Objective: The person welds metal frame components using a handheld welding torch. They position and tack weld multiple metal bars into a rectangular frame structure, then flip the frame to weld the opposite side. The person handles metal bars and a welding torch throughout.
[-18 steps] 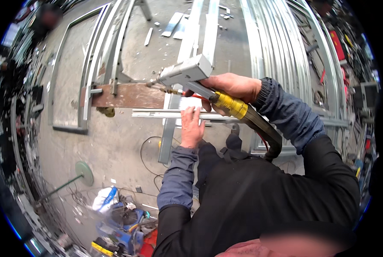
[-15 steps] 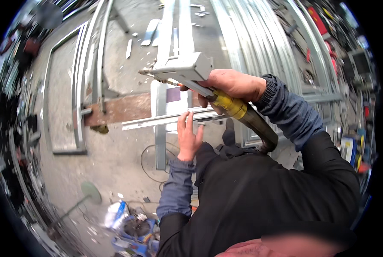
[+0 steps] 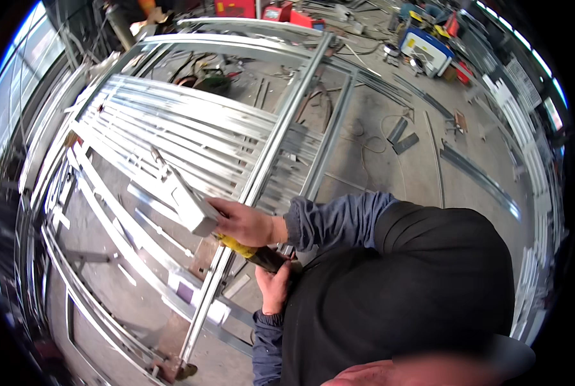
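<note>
My right hand (image 3: 245,222) is closed around the yellow and black handle of what looks like a welding gun (image 3: 197,209). Its white box-shaped head ends in a slim metal nozzle that points to the upper left, above silvery metal bars. The dark rear end of the gun runs back toward my body. There my left hand (image 3: 273,289) is closed at this dark part, its thumb raised along it; some fingers are hidden. A long silvery metal profile (image 3: 261,164) passes beneath the gun.
Parallel bright metal bars (image 3: 171,116) lie within a large metal frame (image 3: 236,46). Beyond stand red machines (image 3: 287,14) and a blue-white box (image 3: 427,50). Loose strips (image 3: 480,177) and two dark plates (image 3: 400,136) lie on the concrete floor at right.
My view has swung to the right, toward the bar-filled frame. The gun has moved with my right hand. My left hand has gone from the open pose beside the profile to the gun's rear end.
</note>
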A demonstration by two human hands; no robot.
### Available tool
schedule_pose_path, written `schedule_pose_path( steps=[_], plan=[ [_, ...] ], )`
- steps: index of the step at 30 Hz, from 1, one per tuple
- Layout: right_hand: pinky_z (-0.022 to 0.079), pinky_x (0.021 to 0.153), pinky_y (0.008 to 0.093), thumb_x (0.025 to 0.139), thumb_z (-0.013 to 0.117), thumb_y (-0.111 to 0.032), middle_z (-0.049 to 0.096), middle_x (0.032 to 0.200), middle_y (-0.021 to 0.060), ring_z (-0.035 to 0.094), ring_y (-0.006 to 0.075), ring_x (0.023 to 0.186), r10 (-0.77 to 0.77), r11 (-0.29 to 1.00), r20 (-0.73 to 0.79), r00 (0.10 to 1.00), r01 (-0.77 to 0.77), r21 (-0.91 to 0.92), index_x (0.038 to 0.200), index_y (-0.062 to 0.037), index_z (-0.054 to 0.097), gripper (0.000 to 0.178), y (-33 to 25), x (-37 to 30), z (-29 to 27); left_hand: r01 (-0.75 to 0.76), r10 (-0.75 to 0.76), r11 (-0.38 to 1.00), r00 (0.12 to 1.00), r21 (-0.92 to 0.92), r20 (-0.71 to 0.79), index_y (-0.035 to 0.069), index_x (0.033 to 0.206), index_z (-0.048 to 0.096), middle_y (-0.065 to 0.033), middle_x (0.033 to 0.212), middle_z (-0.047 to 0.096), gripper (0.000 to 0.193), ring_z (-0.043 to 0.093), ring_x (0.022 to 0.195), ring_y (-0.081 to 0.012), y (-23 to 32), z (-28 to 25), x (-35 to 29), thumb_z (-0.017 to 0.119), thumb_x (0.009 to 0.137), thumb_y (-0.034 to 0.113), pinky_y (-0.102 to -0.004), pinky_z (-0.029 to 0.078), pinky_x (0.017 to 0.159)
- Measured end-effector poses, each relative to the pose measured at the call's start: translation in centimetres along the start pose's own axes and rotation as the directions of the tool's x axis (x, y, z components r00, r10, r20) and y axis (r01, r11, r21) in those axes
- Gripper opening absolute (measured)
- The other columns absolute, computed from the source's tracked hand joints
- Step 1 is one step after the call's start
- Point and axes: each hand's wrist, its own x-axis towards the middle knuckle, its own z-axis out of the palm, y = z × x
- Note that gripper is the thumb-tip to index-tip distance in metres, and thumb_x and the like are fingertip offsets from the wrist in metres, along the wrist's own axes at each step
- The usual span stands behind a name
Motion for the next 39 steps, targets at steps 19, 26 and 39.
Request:
schedule_pose_path(
  steps=[19, 26, 39],
  plan=[
    [0.058, 0.094, 0.0322, 0.1, 0.073, -0.012, 0.072, 0.119, 0.0048, 0.07, 0.0132, 0.103, 0.012, 0.998, -0.603, 0.798, 0.023, 0.05, 0.133, -0.0003, 0.066, 0.036, -6.3, -26.6, -30.8, -0.367, -0.093, 0.678, 0.816, 0.637, 0.57, 0.001, 0.146, 0.059, -0.0205, 0.133, 0.071, 0.062, 0.071, 0.121, -0.0322, -5.4, 26.3, 13.8, 0.087, 0.095, 0.023, -0.0426, 0.057, 0.1],
    [0.054, 0.065, 0.0304, 0.094, 0.067, -0.01, 0.067, 0.079, 0.0014, 0.066, 0.0112, 0.069, -0.117, 0.933, -0.837, 0.535, -0.23, -0.277, 0.121, 0.0013, 0.068, 0.03, -20.8, -30.1, -48.3, 0.034, -0.196, 0.846, 0.948, 0.532, 0.251, -0.002, 0.147, 0.062, -0.0154, 0.138, 0.072, 0.052, 0.07, 0.126, -0.0251, -9.3, 16.5, 16.6, 0.08, 0.101, 0.009, -0.0388, 0.056, 0.107],
    [0.052, 0.07, 0.0472, 0.077, 0.068, -0.009, 0.071, 0.081, 0.0179, 0.067, 0.0351, 0.074, -0.005, -0.003, -0.718, 0.696, -0.718, -0.696, 0.115, -0.0005, 0.071, 0.039, -37.9, -23.2, -61.6, -0.304, 0.388, 0.435, 0.913, 0.847, 0.128, -0.002, 0.147, 0.059, -0.023, 0.145, 0.057, 0.064, 0.055, 0.135, -0.0448, -5.9, 13.3, 35.7, 0.082, 0.088, 0.009, -0.051, 0.045, 0.117]
  ],
)
